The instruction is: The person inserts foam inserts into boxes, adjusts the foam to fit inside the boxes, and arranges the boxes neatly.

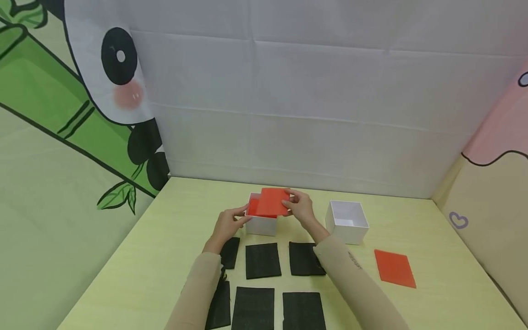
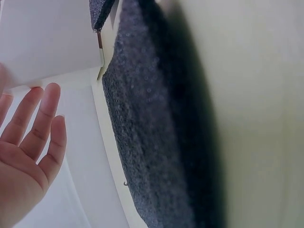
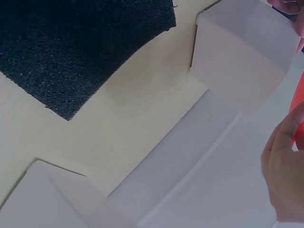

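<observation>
My right hand (image 1: 300,207) pinches the right edge of a red foam sheet (image 1: 270,200), tilted over the mouth of a white box (image 1: 261,227). More red (image 1: 253,207) shows inside that box. On the box's left side rests my left hand (image 1: 228,225), its thumb near the front corner and a forefinger at the rim. In the left wrist view the left hand's (image 2: 28,147) other fingers are fairly straight, tips close to the box wall (image 2: 52,42). The right wrist view catches only part of the right hand (image 3: 287,166) and a sliver of red sheet (image 3: 298,97).
A second white box (image 1: 348,224) stands open-topped to the right. Nearer the front right lies another red sheet (image 1: 395,269). Several black foam sheets (image 1: 263,261) lie in rows before the boxes, partly under the forearms. A white cloth wall (image 1: 309,114) closes off the back.
</observation>
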Tool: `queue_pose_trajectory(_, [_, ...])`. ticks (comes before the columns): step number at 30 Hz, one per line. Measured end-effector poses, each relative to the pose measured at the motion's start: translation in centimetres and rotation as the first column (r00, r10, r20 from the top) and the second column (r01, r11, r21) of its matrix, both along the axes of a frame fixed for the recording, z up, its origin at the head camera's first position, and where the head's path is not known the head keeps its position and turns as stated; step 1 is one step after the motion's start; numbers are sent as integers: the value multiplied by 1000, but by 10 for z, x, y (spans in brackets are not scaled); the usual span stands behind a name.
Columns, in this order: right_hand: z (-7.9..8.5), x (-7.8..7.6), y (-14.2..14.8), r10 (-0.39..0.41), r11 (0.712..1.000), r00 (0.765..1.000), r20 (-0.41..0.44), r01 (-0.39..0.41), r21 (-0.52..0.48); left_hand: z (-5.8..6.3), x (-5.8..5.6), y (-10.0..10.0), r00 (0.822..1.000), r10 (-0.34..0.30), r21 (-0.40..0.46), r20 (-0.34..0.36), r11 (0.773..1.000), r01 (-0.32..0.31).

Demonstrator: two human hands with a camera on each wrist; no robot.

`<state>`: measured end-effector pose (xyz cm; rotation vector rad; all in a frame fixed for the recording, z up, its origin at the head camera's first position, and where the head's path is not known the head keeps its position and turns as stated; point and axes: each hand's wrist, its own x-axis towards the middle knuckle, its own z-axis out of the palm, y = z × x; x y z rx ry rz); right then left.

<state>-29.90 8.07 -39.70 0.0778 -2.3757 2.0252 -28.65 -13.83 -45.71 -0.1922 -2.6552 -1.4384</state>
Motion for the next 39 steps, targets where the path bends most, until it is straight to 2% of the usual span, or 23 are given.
queue_pose_trajectory(6, [-4,-3,-10,10,999,999,-39,-8,50,-2,0,1,1000,0,-6,-3,1000,0])
queue_pose_trajectory(16, [-6,-5,-23,-19,989,995,-93,32,146,0,2,1,1000,-9,-5,-3,1000,9])
queue_pose_trajectory(31, [-10,-4,-34,-52,980,987,-154,80,181,-1,1,0,1000,-8,1,-4,1000,8])
queue_pose_trajectory(39, [-14,-3,-32,-42,955,980,-192,96,280,-1,1,0,1000,-1,-5,2,1000,1])
